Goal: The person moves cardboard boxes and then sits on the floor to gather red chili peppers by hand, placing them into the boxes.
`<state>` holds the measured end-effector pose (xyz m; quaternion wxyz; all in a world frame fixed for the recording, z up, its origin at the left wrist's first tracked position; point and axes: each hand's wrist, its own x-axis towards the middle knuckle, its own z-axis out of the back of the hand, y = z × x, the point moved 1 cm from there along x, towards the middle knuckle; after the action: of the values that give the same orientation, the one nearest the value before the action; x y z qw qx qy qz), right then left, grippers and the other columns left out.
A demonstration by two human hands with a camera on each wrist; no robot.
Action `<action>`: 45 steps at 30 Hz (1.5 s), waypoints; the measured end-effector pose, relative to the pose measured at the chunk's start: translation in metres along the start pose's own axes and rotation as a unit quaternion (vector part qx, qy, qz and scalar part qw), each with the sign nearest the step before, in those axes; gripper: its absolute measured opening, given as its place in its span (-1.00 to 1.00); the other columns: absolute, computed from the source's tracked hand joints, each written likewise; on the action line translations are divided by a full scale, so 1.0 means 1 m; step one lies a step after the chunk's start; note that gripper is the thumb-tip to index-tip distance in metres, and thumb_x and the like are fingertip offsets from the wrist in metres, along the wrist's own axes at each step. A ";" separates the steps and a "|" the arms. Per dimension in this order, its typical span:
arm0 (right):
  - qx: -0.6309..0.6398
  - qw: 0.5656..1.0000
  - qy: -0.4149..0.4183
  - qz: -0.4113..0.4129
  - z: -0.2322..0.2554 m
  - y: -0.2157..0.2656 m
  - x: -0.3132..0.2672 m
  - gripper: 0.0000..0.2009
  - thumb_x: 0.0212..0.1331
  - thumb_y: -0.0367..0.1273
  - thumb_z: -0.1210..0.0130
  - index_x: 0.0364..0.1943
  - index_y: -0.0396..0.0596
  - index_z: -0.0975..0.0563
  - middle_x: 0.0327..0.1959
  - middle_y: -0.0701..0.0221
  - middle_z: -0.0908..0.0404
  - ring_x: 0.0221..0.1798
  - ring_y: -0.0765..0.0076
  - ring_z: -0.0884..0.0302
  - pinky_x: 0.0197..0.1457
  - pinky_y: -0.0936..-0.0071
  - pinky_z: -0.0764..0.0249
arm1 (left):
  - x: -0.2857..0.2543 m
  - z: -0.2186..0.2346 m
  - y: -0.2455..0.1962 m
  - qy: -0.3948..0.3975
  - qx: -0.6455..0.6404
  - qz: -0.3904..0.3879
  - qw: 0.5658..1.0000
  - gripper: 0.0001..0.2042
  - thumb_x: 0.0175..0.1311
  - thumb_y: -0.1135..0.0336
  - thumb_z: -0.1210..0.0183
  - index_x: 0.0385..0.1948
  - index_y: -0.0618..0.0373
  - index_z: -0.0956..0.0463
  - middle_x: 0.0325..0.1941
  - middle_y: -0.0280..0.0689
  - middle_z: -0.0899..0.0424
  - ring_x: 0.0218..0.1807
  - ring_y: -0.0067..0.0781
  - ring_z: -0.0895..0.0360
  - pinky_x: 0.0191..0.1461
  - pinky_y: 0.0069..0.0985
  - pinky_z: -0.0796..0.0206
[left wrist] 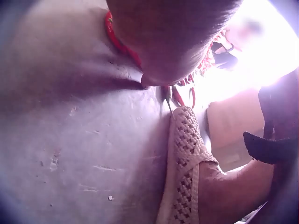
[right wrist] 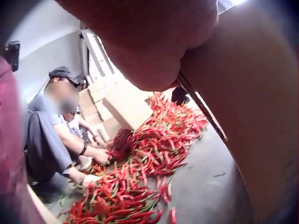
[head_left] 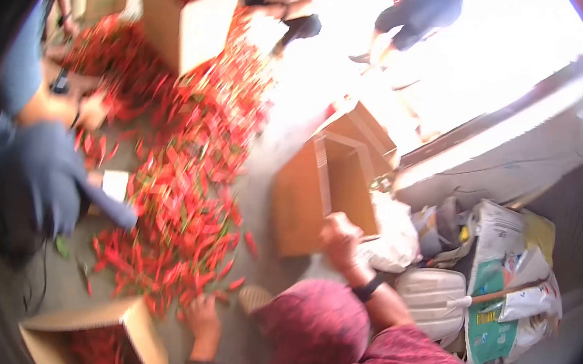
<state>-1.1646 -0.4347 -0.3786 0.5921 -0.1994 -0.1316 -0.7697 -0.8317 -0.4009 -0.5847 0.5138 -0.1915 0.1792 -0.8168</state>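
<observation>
Head view is showing us crouching by a long heap of red chilli peppers (head_left: 183, 166) that is running away from us across the grey concrete floor (head_left: 273, 153), its long axis pointing toward the far cartons. We are gripping the rim of a tilted brown cardboard box (head_left: 318, 191) with our right hand (head_left: 339, 237), the opening facing us. Our left hand (head_left: 202, 315) is resting at the heap's near end; whether it is pinching a chilli, we cannot tell.
</observation>
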 end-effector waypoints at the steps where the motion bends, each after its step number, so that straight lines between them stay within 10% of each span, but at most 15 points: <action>1: 0.058 0.998 0.008 -0.012 -0.001 0.013 -0.001 -0.95 -0.08 -0.41 -0.08 -0.52 0.02 -0.45 -0.54 0.31 -0.50 -0.51 0.12 -0.55 -0.54 0.26 -0.46 | -0.004 -0.015 0.008 -0.007 -0.034 0.022 0.999 -0.77 0.02 0.35 -0.10 -0.23 -0.02 -0.53 -0.12 -0.27 -0.49 -0.01 -0.16 -0.39 0.04 -0.22 -0.23; 8: 0.072 0.986 0.142 -0.047 -0.010 0.062 0.051 -0.88 0.09 -0.33 -0.01 -0.40 -0.04 -0.37 -0.48 0.20 -0.55 -0.38 0.02 -0.56 -0.37 0.15 -0.46 | 0.030 0.018 0.007 -0.002 -0.043 0.078 0.996 -0.63 -0.26 0.40 -0.34 -0.33 0.18 -0.44 -0.12 -0.11 -0.45 0.04 -0.03 -0.32 0.10 -0.16 -0.18; 12: -0.001 0.993 -0.054 0.109 0.042 0.068 0.067 -0.69 -0.07 -0.39 -0.14 -0.18 -0.11 -0.44 -0.11 0.18 -0.48 0.01 0.01 -0.41 0.02 0.25 -0.41 | 0.033 0.047 0.007 0.041 -0.076 0.131 0.988 -0.64 -0.23 0.36 -0.32 -0.30 0.15 -0.46 -0.15 -0.13 -0.47 0.00 -0.02 -0.35 0.09 -0.12 -0.19; 14: 0.170 0.972 -0.003 0.161 0.043 0.074 0.058 -0.62 -0.12 -0.47 -0.20 -0.12 -0.10 -0.44 -0.08 0.25 -0.46 0.04 0.10 -0.39 0.11 0.25 -0.34 | 0.049 0.067 -0.002 -0.015 -0.078 0.127 0.989 -0.65 -0.19 0.34 -0.31 -0.29 0.14 -0.47 -0.15 -0.12 -0.47 -0.02 -0.01 -0.36 0.10 -0.11 -0.18; 16: 0.350 0.903 0.155 0.194 0.011 0.092 0.041 -0.69 -0.04 -0.49 -0.15 -0.13 -0.16 -0.45 -0.17 0.18 -0.49 -0.07 0.12 -0.47 0.03 0.25 -0.41 | 0.049 0.066 0.005 -0.094 -0.032 0.146 0.984 -0.64 -0.06 0.33 -0.25 -0.19 0.22 -0.44 -0.13 -0.07 -0.48 0.03 -0.01 -0.33 0.10 -0.17 -0.17; 18: 0.467 0.823 0.320 0.049 -0.031 0.130 0.021 -0.73 0.05 -0.43 -0.12 -0.14 -0.21 -0.45 -0.26 0.18 -0.52 -0.15 0.19 -0.52 -0.01 0.29 -0.43 | 0.056 0.092 0.014 -0.081 -0.171 0.238 0.953 -0.56 0.02 0.35 -0.23 -0.03 0.24 -0.34 0.06 -0.01 -0.38 0.14 0.03 -0.28 0.22 -0.15 -0.11; 23: 0.367 0.899 0.229 -0.072 -0.181 0.135 0.007 -0.60 0.12 -0.28 -0.08 0.01 -0.23 -0.40 -0.11 0.05 -0.51 -0.01 0.06 -0.47 0.05 0.23 -0.38 | 0.083 0.089 0.022 -0.224 -0.173 0.303 0.910 -0.36 0.10 0.27 -0.21 0.18 0.32 -0.10 0.25 0.11 -0.18 0.28 0.11 -0.13 0.34 -0.15 0.04; 26: 0.348 0.936 0.037 -0.031 -0.225 0.143 0.028 -0.62 0.14 -0.28 -0.05 -0.01 -0.23 -0.40 -0.16 0.00 -0.51 -0.04 -0.01 -0.46 0.01 0.17 -0.35 | 0.104 0.067 0.041 -0.209 -0.080 0.367 0.903 -0.24 0.16 0.09 -0.15 0.24 0.43 0.03 0.30 0.25 -0.05 0.36 0.15 0.02 0.40 -0.13 0.15; 32: 0.367 0.891 0.250 -0.098 -0.251 0.172 0.081 -0.62 0.11 -0.24 -0.06 -0.07 -0.24 -0.45 -0.18 0.03 -0.51 -0.13 -0.12 -0.43 -0.02 0.13 -0.35 | 0.133 0.065 0.108 -0.132 -0.165 0.567 0.796 -0.24 0.14 -0.06 -0.13 0.16 0.50 -0.14 0.24 0.19 -0.23 0.33 -0.01 -0.15 0.36 -0.26 0.05; 34: 0.486 0.844 0.204 -0.100 -0.263 0.190 0.068 -0.70 0.17 -0.21 -0.01 -0.30 -0.23 -0.49 -0.35 0.20 -0.54 -0.26 0.17 -0.49 -0.19 0.25 -0.36 | 0.141 0.056 0.107 -0.168 -0.423 0.535 0.712 -0.28 0.11 -0.07 -0.15 0.16 0.36 -0.21 0.22 0.01 -0.32 0.29 -0.15 -0.22 0.31 -0.30 -0.03; 36: 0.542 0.819 0.146 -0.122 -0.273 0.201 0.051 -0.69 0.16 -0.18 -0.04 -0.32 -0.21 -0.49 -0.40 0.24 -0.56 -0.37 0.17 -0.49 -0.32 0.22 -0.36 | 0.148 0.052 0.099 -0.099 -0.466 0.543 0.691 -0.12 0.03 -0.24 -0.17 0.32 0.02 0.03 0.39 -0.22 -0.05 0.39 -0.13 0.03 0.10 0.10 -0.14; 38: 0.540 0.641 0.412 -0.358 -0.252 0.182 0.097 -0.60 0.18 -0.14 -0.03 -0.09 -0.22 -0.47 -0.27 0.36 -0.55 -0.25 0.50 -0.47 -0.19 0.47 -0.40 | 0.160 0.080 0.083 -0.099 -0.499 0.579 0.637 0.04 -0.10 -0.29 -0.25 0.36 0.00 0.16 0.44 -0.23 0.09 0.43 -0.12 0.14 0.16 0.16 -0.06; 40: 0.537 0.722 0.323 -0.294 -0.252 0.186 0.102 -0.56 0.18 -0.15 -0.04 -0.01 -0.24 -0.41 -0.25 0.33 -0.55 -0.20 0.50 -0.48 -0.11 0.50 -0.40 | 0.166 0.068 0.090 -0.110 -0.507 0.533 0.668 -0.03 -0.08 -0.21 -0.28 0.34 0.02 0.05 0.41 -0.25 -0.01 0.41 -0.19 0.07 0.28 -0.01 0.05; 45: 0.711 0.527 0.415 -0.212 -0.263 0.209 0.084 -0.49 0.23 -0.21 -0.04 0.20 -0.11 -0.25 -0.01 0.43 -0.45 -0.03 0.50 -0.40 0.08 0.50 -0.32 | 0.194 0.069 0.092 0.017 -0.600 0.540 0.590 0.07 -0.25 -0.34 -0.30 0.35 -0.24 0.12 0.47 -0.26 0.17 0.44 0.01 0.25 0.19 0.37 0.17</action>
<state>-1.0214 -0.6778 -0.5793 0.3449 0.6633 -0.4128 -0.5202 -0.8040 -0.6215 -0.5457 0.6263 -0.3108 0.7078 -0.1005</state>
